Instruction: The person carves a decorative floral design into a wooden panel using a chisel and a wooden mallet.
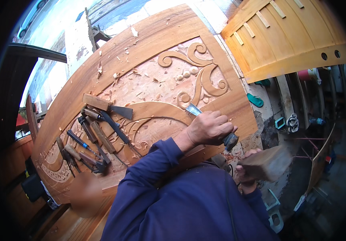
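A large carved wooden panel with scroll relief and scattered shavings lies below me. My left hand grips a chisel, its blade angled onto the relief by a lower scroll and its dark handle end showing below my fist. My right hand, low at the right beside the panel, holds a rectangular wooden block, blurred, with its fingers partly hidden. Several carving tools, among them a wide blade with a wooden handle, lie in a heap on the left part of the panel.
A yellow wooden door with small battens is at the upper right. A green sandal lies on the floor beside the panel. Boards, a pink roll and metal items crowd the right side. A black case stands at the left.
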### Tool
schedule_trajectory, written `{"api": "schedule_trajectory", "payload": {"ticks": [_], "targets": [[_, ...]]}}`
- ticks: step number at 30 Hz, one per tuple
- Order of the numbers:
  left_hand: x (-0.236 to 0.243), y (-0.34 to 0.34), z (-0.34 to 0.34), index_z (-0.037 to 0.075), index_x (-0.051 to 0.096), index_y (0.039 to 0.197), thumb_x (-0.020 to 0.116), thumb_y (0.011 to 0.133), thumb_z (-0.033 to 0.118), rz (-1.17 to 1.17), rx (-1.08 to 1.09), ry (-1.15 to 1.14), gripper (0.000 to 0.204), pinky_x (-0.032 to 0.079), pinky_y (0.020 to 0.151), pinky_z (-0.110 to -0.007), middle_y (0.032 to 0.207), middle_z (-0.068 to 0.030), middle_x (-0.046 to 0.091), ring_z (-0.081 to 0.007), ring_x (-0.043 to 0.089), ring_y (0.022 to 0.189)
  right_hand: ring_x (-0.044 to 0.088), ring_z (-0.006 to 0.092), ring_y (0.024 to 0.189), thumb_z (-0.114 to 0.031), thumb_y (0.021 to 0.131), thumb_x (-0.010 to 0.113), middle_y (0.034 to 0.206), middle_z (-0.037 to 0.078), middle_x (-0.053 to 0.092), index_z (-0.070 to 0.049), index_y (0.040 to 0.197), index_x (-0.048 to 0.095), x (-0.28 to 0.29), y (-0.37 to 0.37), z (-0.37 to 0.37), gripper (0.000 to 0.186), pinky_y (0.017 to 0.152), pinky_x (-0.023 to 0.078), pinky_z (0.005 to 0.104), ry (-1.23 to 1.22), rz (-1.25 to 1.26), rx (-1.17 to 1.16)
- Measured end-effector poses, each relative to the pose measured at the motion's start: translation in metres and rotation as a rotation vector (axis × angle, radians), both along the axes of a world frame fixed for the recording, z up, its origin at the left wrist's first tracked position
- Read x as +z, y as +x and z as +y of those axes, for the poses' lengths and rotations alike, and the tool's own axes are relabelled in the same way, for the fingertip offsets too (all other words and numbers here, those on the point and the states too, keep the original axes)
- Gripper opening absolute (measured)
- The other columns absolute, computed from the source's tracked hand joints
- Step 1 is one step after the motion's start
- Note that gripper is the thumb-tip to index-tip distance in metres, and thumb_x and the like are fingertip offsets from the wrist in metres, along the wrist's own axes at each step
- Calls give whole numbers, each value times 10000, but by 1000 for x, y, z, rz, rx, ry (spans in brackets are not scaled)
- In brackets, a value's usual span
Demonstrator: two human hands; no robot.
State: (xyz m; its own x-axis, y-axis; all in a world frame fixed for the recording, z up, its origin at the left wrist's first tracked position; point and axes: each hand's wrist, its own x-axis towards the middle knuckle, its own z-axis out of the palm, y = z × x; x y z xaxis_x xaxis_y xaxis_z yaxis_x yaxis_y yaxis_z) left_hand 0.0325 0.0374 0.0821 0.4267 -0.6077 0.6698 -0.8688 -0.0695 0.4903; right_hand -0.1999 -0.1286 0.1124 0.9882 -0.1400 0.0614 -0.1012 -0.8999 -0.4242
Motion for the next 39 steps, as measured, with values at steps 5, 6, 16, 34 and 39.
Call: {"api": "schedule_trajectory", "payload": {"ticks": [5, 6, 16, 34, 39], "targets": [[0, 5, 6, 146, 500, 695, 761, 876, 238, 31, -77, 8, 331, 445, 467, -338, 654, -17, 446, -180, 530, 576, 677, 358, 880, -443, 843, 842, 958, 93, 689, -30, 1195, 566, -32, 19, 17, 609, 879, 524, 481, 357, -285, -116], [-2, 3, 8, 145, 498, 695, 759, 876, 236, 24, -67, 10, 330, 447, 464, -342, 653, -16, 448, -181, 531, 574, 669, 359, 867, -454, 816, 862, 965, 100, 673, -31, 1206, 560, -34, 8, 7, 650, 846, 526, 469, 280, -203, 58], [-6, 6, 22, 134, 507, 723, 733, 890, 210, 31, -179, 28, 292, 459, 487, -350, 663, -19, 475, -199, 547, 594, 654, 351, 756, -470, 797, 868, 936, 142, 642, -43, 1236, 502, -17, 19, 22, 713, 656, 521, 422, 207, -172, 157], [-4, 26, 63, 120, 482, 727, 760, 905, 207, 71, -485, 5, 341, 425, 487, -373, 673, -28, 461, -219, 534, 591, 690, 350, 787, -273, 850, 819, 991, 153, 661, -65, 1291, 468, 2, 56, 53, 601, 658, 586, 433, 128, -310, 287], [-10, 31, 73, 110, 491, 756, 751, 886, 198, 66, -598, 64, 304, 452, 515, -383, 701, -40, 483, -241, 561, 641, 689, 312, 791, -118, 882, 702, 1004, 139, 658, -76, 1299, 502, -6, 55, 53, 465, 643, 572, 415, 157, -476, 403]]}}
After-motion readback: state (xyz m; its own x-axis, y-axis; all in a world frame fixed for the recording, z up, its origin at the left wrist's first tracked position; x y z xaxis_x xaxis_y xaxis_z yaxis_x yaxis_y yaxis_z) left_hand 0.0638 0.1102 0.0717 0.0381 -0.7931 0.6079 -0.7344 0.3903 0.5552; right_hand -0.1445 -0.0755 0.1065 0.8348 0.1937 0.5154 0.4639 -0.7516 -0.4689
